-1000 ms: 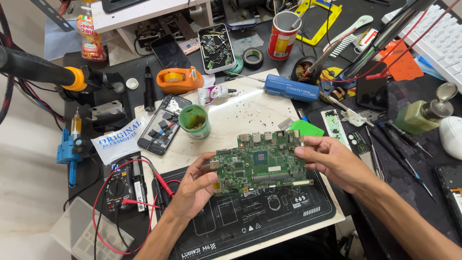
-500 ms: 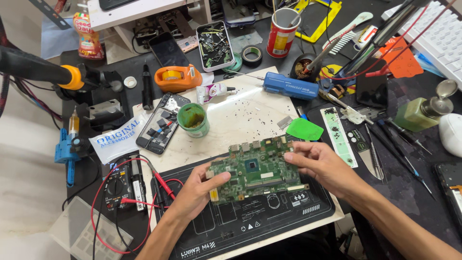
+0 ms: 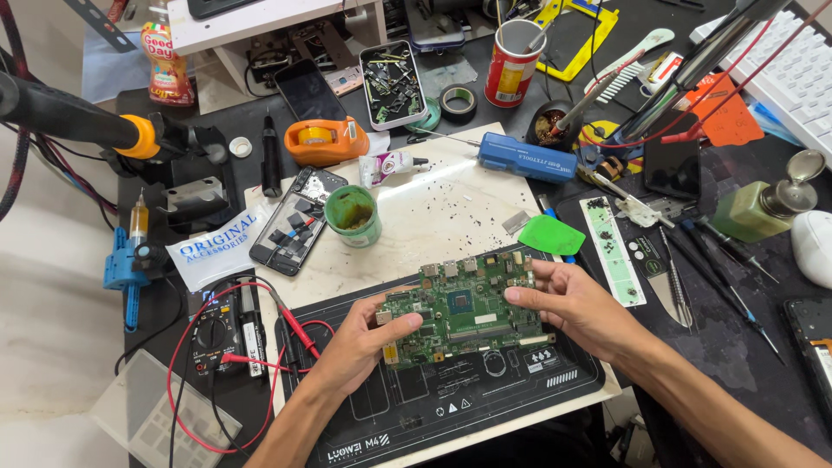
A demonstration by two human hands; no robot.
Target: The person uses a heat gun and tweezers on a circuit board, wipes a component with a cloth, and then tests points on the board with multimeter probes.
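Head camera: a green circuit board [image 3: 461, 308] was held just above a black repair mat [image 3: 451, 407] — gripped by its short edges, apparently to keep fingers off its components. The left hand [image 3: 360, 347] pinched one end, thumb on top; the right hand [image 3: 576, 308] clamped the other, fingers curled — a green flux pot [image 3: 353, 215] stood behind.

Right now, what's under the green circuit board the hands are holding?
A black work mat with white outlines lies under the circuit board, held by the left hand and right hand. The mat directly beneath is covered.
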